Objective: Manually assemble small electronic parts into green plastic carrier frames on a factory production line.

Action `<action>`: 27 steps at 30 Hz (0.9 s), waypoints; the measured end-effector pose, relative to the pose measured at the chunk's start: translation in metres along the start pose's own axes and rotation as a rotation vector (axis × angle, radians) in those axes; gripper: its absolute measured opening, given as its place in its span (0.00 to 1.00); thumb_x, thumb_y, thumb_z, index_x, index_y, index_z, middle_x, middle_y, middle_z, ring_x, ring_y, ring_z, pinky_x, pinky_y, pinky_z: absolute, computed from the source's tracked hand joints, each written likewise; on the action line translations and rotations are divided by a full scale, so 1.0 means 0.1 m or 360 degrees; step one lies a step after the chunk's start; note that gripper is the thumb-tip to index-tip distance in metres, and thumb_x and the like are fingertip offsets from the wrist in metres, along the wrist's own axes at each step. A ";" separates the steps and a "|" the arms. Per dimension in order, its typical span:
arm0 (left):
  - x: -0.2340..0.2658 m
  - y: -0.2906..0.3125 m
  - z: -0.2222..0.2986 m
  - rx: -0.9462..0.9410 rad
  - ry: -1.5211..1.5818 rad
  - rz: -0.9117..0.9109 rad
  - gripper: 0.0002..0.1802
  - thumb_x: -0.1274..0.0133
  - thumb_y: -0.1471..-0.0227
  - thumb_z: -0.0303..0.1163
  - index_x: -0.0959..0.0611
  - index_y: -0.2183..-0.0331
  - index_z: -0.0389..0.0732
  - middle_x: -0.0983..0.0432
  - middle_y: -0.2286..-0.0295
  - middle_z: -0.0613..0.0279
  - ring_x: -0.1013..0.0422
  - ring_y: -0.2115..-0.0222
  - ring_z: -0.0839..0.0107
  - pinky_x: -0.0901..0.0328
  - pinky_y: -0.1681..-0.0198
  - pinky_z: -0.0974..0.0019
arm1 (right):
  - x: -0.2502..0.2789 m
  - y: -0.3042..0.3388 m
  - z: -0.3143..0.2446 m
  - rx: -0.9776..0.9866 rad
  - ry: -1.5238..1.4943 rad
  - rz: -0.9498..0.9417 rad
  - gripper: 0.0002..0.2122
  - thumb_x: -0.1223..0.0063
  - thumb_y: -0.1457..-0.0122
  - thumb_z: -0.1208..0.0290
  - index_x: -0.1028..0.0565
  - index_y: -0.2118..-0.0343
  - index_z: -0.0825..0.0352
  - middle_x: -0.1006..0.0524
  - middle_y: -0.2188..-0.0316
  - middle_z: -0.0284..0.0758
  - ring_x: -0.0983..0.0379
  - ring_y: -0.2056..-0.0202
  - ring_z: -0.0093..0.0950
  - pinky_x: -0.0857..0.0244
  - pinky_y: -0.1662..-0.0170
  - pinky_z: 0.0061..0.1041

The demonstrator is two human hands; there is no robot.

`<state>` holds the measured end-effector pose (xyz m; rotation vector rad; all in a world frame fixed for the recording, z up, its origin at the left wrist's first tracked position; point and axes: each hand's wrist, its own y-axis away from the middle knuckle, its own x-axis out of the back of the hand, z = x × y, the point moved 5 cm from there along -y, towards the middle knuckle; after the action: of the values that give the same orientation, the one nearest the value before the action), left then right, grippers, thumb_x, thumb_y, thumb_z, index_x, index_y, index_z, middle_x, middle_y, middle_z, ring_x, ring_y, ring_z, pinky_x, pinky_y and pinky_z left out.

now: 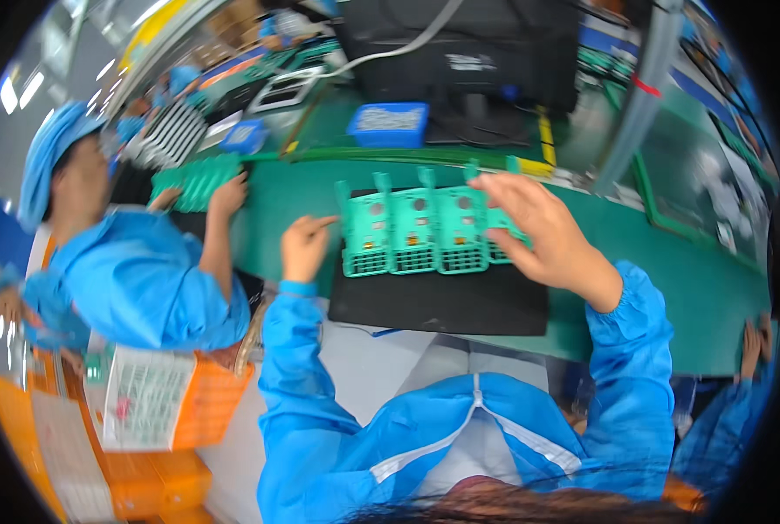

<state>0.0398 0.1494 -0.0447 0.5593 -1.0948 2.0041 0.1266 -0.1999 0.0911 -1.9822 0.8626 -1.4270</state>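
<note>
A row of several joined light-green plastic frames point(414, 240), each with a grid at its near end and a tab at its far end, lies on a black mat point(438, 306). Small orange-brown bits show on the frames. My left hand point(305, 249) is beside the row's left end, index finger stretched toward its edge and the other fingers curled; contact is unclear. Over the right end hovers my right hand point(547, 231), thumb and fingers apart, hiding part of the last frame. I see nothing held in either hand.
Beyond the green table point(272, 188) stand a blue bin point(388, 125) and a black monitor point(460, 61). At left, a co-worker point(137, 271) in blue holds a green panel point(199, 182). An orange-and-white crate point(176, 397) is below. A grey post point(643, 96) rises at right.
</note>
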 end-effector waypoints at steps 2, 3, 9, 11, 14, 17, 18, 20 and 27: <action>-0.07 0.07 -0.44 0.0471 0.0634 -0.0154 0.13 0.52 0.49 0.27 0.15 0.63 0.37 0.32 0.83 0.71 0.40 0.81 0.78 0.43 0.79 0.69 | 0.23 0.05 -0.25 0.0214 -0.0014 0.0106 0.30 0.43 0.54 0.80 0.32 0.45 0.55 0.28 0.56 0.38 0.28 0.66 0.34 0.32 0.62 0.33; -0.16 0.09 -0.51 0.0847 0.0896 -0.0139 0.14 0.52 0.46 0.28 0.18 0.60 0.34 0.36 0.83 0.75 0.45 0.83 0.85 0.50 0.82 0.76 | 0.37 0.11 -0.31 0.0281 0.0022 0.0112 0.29 0.42 0.56 0.79 0.30 0.46 0.55 0.28 0.57 0.38 0.28 0.66 0.34 0.33 0.63 0.33; 0.03 0.26 -1.17 0.0704 0.2749 0.0408 0.18 0.56 0.45 0.21 0.30 0.52 0.32 0.49 0.83 0.72 0.52 0.84 0.82 0.53 0.81 0.75 | 0.79 0.24 -0.63 0.0179 -0.0145 0.0335 0.23 0.30 0.61 0.70 0.26 0.60 0.67 0.21 0.66 0.35 0.24 0.71 0.31 0.32 0.64 0.31; -0.11 0.18 -1.07 0.0779 0.2738 0.0440 0.17 0.56 0.46 0.21 0.29 0.53 0.32 0.48 0.82 0.71 0.52 0.83 0.81 0.52 0.82 0.75 | 0.88 0.32 -0.68 0.0208 -0.0126 0.0473 0.23 0.30 0.61 0.66 0.25 0.61 0.67 0.20 0.68 0.33 0.24 0.73 0.32 0.31 0.64 0.30; 0.10 0.24 -1.31 0.0580 0.2585 0.0264 0.17 0.55 0.45 0.23 0.28 0.53 0.31 0.46 0.82 0.73 0.51 0.83 0.83 0.53 0.82 0.76 | 0.97 0.31 -0.84 0.0233 -0.0092 0.0440 0.23 0.29 0.63 0.64 0.25 0.63 0.67 0.20 0.69 0.32 0.24 0.74 0.32 0.30 0.64 0.30; -0.16 0.25 -0.94 0.0682 0.1671 0.0142 0.16 0.54 0.45 0.25 0.24 0.54 0.31 0.44 0.82 0.77 0.52 0.84 0.86 0.56 0.82 0.77 | 1.15 0.24 -0.99 -0.0250 0.0222 0.0043 0.27 0.28 0.65 0.61 0.26 0.61 0.67 0.20 0.71 0.30 0.25 0.73 0.32 0.30 0.63 0.30; -0.20 0.23 -0.84 0.0630 0.1389 0.0074 0.15 0.52 0.46 0.25 0.21 0.58 0.30 0.41 0.83 0.78 0.52 0.85 0.88 0.58 0.82 0.78 | 1.23 0.24 -0.99 -0.0235 0.0433 -0.0154 0.27 0.30 0.63 0.54 0.27 0.62 0.64 0.21 0.71 0.30 0.25 0.72 0.30 0.30 0.63 0.31; -0.21 0.26 -0.76 0.0669 0.1267 0.0177 0.13 0.53 0.46 0.24 0.19 0.61 0.30 0.39 0.83 0.78 0.52 0.86 0.89 0.58 0.83 0.79 | 1.30 0.42 -0.98 -0.0188 0.0380 0.0125 0.26 0.32 0.60 0.51 0.28 0.63 0.63 0.22 0.70 0.30 0.25 0.72 0.30 0.30 0.64 0.32; -0.19 0.25 -0.70 0.0571 0.1405 0.0211 0.12 0.54 0.46 0.24 0.19 0.61 0.30 0.37 0.83 0.77 0.51 0.86 0.89 0.58 0.83 0.79 | 1.58 0.86 -1.58 0.0711 0.1406 0.1453 0.14 0.49 0.44 0.56 0.31 0.56 0.50 0.30 0.54 0.19 0.33 0.56 0.21 0.35 0.56 0.29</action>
<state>0.0308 0.1926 -0.1079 -0.2498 -0.2378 2.2130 -0.0034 -0.3854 0.1693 -0.4111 1.3883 -1.6428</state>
